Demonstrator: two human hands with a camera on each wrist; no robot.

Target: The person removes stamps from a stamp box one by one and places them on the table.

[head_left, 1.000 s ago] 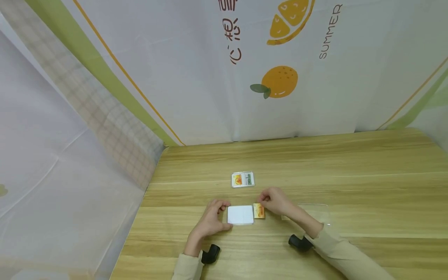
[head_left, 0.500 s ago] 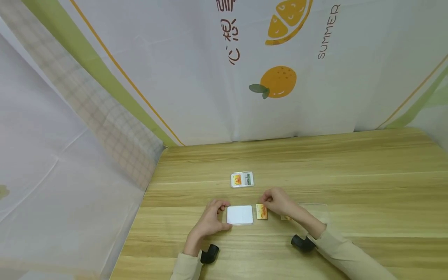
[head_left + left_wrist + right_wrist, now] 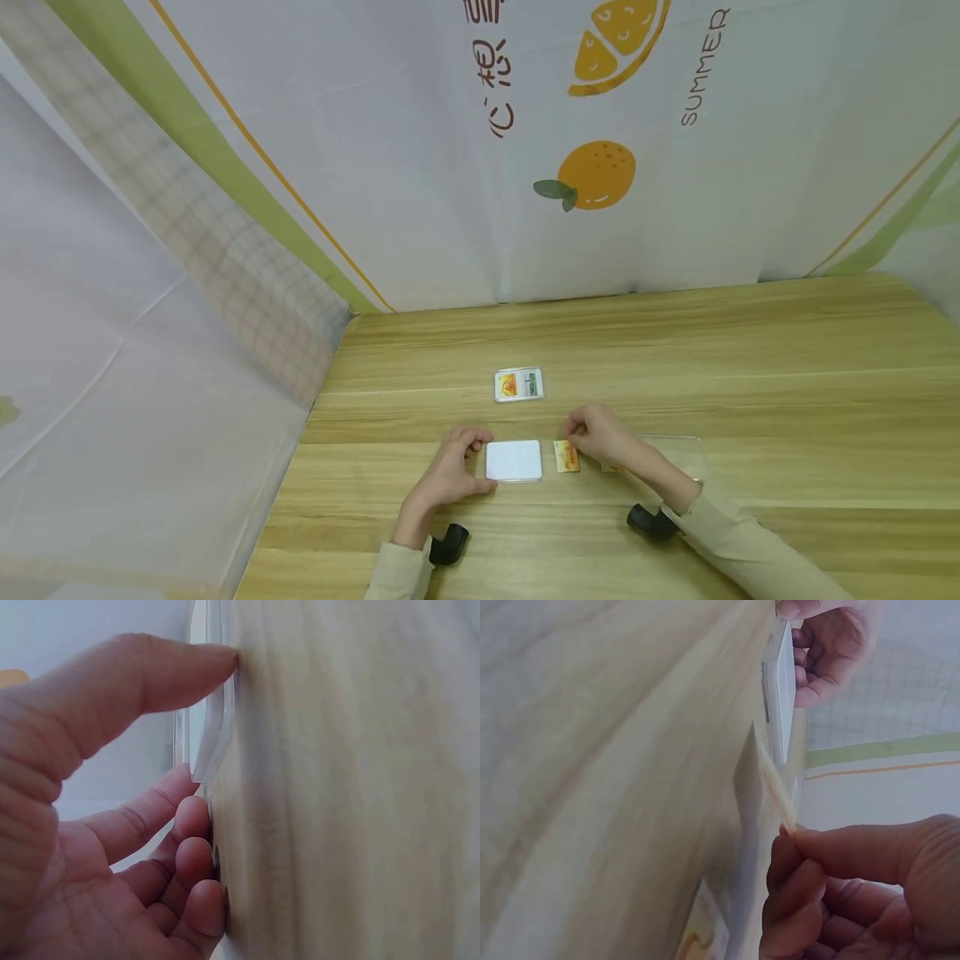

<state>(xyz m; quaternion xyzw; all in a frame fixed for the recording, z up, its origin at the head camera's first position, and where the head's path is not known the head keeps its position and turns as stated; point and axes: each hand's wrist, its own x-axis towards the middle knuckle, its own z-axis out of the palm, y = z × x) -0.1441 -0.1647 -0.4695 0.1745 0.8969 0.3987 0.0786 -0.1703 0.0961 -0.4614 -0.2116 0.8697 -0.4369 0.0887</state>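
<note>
My left hand (image 3: 450, 473) grips the left end of a flat clear case (image 3: 513, 461) with a white insert, lying on the table. In the left wrist view, its thumb (image 3: 180, 671) and a fingertip press opposite edges of the case. Just right of the case, my right hand (image 3: 598, 433) pinches a small orange-yellow stamp (image 3: 567, 457) at its upper edge, between thumb and forefinger. The right wrist view shows that stamp (image 3: 776, 787) tilted over the wood, with a gap between it and the case (image 3: 781, 697). A second stamp (image 3: 703, 934) lies on the table below the right hand.
Farther back lies another clear case (image 3: 519, 384) holding an orange stamp and a greenish one. A transparent cover (image 3: 678, 452) lies to the right, partly behind the right forearm. A printed cloth (image 3: 645, 242) hangs along the table's back edge.
My right hand has moved slightly right with the stamp, widening the gap from the case. The left hand keeps its grip on the case.
</note>
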